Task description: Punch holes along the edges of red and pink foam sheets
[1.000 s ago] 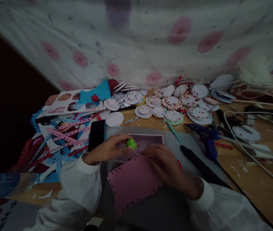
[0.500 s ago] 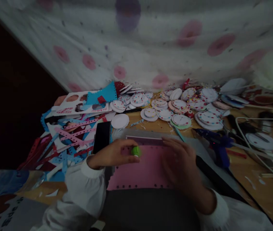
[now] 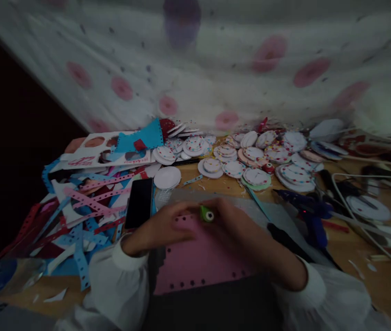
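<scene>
A small green craft punch [image 3: 206, 214] is held at the fingertips of my right hand [image 3: 238, 230], its round end with a dark flower-like shape facing me. My left hand [image 3: 164, 226] is close by on the left, thumb and fingers apart; whether its fingertips still touch the punch is hard to see. Under both hands lies a sheet of pink paper [image 3: 195, 262] with small punched holes along its lower edge and near its top left. My right hand covers part of the sheet's right side.
Punched paper strips [image 3: 92, 202] heap up on the left beside a black phone [image 3: 139, 202]. Stacks of decorated white discs [image 3: 250, 158] line the back. A blue glue gun [image 3: 307, 211], a teal-bladed tool [image 3: 259, 204] and a white cable [image 3: 335, 184] lie on the right.
The green punch has passed from my left hand to my right, turning its round end toward me. My left thumb and fingers have spread. The view has shifted slightly.
</scene>
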`<state>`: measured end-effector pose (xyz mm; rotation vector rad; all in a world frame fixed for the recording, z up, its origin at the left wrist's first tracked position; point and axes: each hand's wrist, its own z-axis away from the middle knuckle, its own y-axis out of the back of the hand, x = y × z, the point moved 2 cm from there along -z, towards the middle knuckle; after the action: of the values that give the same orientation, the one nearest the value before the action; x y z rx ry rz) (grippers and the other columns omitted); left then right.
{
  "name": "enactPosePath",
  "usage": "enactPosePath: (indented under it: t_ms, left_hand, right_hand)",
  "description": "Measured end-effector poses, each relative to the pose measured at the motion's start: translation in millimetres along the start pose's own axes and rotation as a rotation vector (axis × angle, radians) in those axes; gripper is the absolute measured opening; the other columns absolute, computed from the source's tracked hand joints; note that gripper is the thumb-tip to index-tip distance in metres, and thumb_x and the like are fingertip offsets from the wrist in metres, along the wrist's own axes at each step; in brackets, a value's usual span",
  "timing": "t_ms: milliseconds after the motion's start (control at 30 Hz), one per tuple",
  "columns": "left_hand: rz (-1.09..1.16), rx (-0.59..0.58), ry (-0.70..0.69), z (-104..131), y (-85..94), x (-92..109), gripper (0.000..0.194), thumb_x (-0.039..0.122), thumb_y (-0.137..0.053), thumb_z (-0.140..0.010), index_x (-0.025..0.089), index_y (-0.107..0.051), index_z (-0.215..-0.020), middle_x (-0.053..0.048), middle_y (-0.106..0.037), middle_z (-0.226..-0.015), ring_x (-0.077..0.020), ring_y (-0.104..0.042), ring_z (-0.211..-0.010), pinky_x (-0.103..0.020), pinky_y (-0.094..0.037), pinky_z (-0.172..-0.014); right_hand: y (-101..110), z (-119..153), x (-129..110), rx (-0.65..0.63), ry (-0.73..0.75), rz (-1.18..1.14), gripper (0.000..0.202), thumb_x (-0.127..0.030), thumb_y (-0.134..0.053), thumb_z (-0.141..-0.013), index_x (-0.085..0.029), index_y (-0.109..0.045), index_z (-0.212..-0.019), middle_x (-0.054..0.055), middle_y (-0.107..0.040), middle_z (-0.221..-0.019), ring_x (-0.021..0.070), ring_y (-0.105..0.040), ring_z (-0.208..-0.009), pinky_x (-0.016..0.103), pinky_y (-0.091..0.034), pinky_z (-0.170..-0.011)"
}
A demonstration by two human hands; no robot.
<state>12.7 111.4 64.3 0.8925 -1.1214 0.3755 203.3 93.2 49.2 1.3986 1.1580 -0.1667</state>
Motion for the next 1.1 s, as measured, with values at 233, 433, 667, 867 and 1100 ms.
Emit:
enactPosePath:
  t_ms: [233, 433, 667, 867, 1100]
  left_hand:
    - [0.003, 0.271, 0.034, 10, 6.4, -12, 0.043, 0.032, -0.075, -0.073, 0.021, -0.056, -0.111, -0.006, -0.064, -0.110, -0.0196, -0.063, -0.097, -0.032, -0.049, -0.089]
    - [-0.053, 0.192, -0.033, 6, -5.1, -14, 0.019, 0.027, -0.068, -0.079, 0.018, -0.062, -0.094, -0.004, -0.066, -0.095, -0.0157, -0.063, -0.085, -0.027, -0.050, -0.080]
    - [0.015, 0.169, -0.047, 5, -11.6, -12, 0.019, 0.030, -0.059, -0.086, 0.018, -0.058, -0.101, -0.006, -0.063, -0.101, -0.0157, -0.062, -0.083, -0.026, -0.049, -0.077]
    - [0.129, 0.126, -0.002, 6, -10.1, -17, 0.025, 0.032, -0.058, -0.087, 0.020, -0.053, -0.109, -0.001, -0.059, -0.084, -0.0124, -0.057, -0.071, -0.021, -0.042, -0.063]
    - [0.240, 0.087, 0.038, 5, -11.2, -17, 0.026, 0.036, -0.060, -0.086, 0.019, -0.051, -0.104, 0.002, -0.057, -0.073, -0.0109, -0.054, -0.061, -0.020, -0.036, -0.054]
  right_hand:
    - [11, 1, 10, -0.031, -0.125, -0.236, 0.015, -0.019, -0.054, -0.086, -0.021, -0.049, -0.100, 0.002, -0.060, -0.087, 0.0140, -0.056, -0.073, 0.024, -0.045, -0.063]
    - [17, -3, 13, 0.146, -0.159, -0.352, 0.033, -0.022, -0.055, -0.085, -0.023, -0.054, -0.118, 0.005, -0.062, -0.110, 0.0192, -0.059, -0.098, 0.031, -0.049, -0.080]
    - [12, -3, 8, 0.014, -0.323, -0.576, 0.023, -0.033, -0.054, -0.089, -0.024, -0.060, -0.109, 0.002, -0.066, -0.105, 0.0172, -0.062, -0.094, 0.028, -0.052, -0.076]
    - [7, -5, 6, -0.141, -0.318, -0.522, 0.023, -0.038, -0.053, -0.091, -0.022, -0.062, -0.104, 0.004, -0.065, -0.101, 0.0174, -0.061, -0.093, 0.030, -0.050, -0.080]
    - [3, -4, 8, -0.182, -0.302, -0.505, 0.023, -0.036, -0.052, -0.091, -0.022, -0.060, -0.107, 0.003, -0.065, -0.100, 0.0162, -0.062, -0.090, 0.027, -0.050, -0.076]
